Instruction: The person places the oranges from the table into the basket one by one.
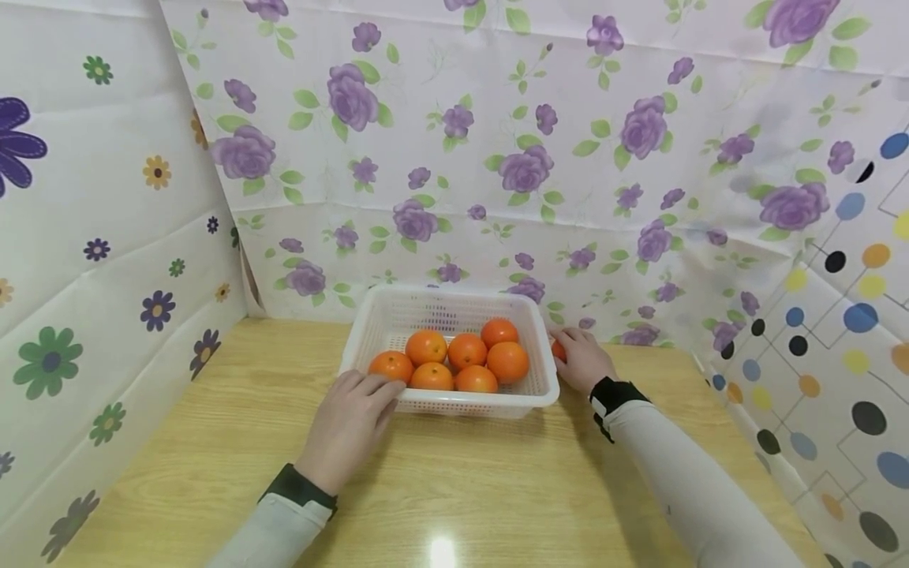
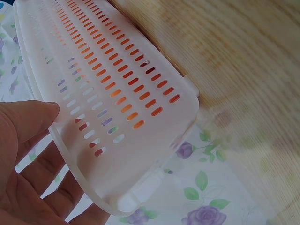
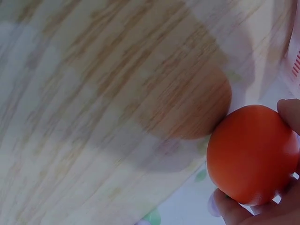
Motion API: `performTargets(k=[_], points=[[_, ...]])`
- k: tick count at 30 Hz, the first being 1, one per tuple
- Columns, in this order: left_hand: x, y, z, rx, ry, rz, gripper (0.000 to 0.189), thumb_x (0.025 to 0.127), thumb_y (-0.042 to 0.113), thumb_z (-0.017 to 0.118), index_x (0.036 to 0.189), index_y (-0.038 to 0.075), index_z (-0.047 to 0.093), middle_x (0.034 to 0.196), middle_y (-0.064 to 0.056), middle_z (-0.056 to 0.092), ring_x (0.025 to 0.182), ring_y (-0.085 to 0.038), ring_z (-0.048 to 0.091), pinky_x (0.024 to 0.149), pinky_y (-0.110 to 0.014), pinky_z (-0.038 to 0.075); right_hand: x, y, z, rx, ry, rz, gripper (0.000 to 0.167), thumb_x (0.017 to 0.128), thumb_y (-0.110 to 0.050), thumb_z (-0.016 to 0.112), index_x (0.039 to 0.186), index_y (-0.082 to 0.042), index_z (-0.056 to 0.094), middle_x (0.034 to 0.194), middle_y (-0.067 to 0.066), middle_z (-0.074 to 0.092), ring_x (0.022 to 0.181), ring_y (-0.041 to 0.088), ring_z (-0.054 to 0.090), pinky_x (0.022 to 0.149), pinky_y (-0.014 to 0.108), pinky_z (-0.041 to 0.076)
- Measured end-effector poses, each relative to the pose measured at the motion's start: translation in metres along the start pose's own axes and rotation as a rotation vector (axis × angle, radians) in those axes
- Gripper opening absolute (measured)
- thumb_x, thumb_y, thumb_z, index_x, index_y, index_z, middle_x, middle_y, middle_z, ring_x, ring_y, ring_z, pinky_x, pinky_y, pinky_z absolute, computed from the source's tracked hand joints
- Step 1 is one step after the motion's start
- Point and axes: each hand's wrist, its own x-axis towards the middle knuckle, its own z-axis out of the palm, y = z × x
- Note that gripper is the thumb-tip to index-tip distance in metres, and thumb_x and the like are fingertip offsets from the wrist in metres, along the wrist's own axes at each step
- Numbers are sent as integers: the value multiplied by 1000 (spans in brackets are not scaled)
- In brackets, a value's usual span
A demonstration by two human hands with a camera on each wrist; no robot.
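A white perforated plastic basket (image 1: 454, 401) stands on the table with several oranges (image 1: 466, 352) inside. At its near left corner, my left hand (image 1: 355, 422) grips the rim; the left wrist view shows the thumb (image 2: 49, 112) on one side of the wall and the fingers on the other. My right hand (image 1: 584, 359) is just beyond the basket's right side, low over the table. It holds a single reddish orange (image 3: 253, 154) between thumb and fingers. In the head view the hand mostly covers this fruit.
The wood-grain table (image 1: 234, 426) extends on both sides of the basket and in front of it. Behind it rises a sheet with purple flowers (image 1: 525, 170). Patterned sheets also close off the left (image 1: 128, 260) and right (image 1: 838, 371) sides.
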Motion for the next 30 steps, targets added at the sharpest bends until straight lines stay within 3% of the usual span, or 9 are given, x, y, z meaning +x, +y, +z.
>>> performTargets(k=[30], points=[[0,1,0,-12,20,10,29,92,8,90,120,13,83,112,-4,80,95,-28,64,92,-45,54,-16,-3,-3,-31,5,3,60,102,-18,79,156,-4,58,154,27,56,141,57,50,106,72,53]])
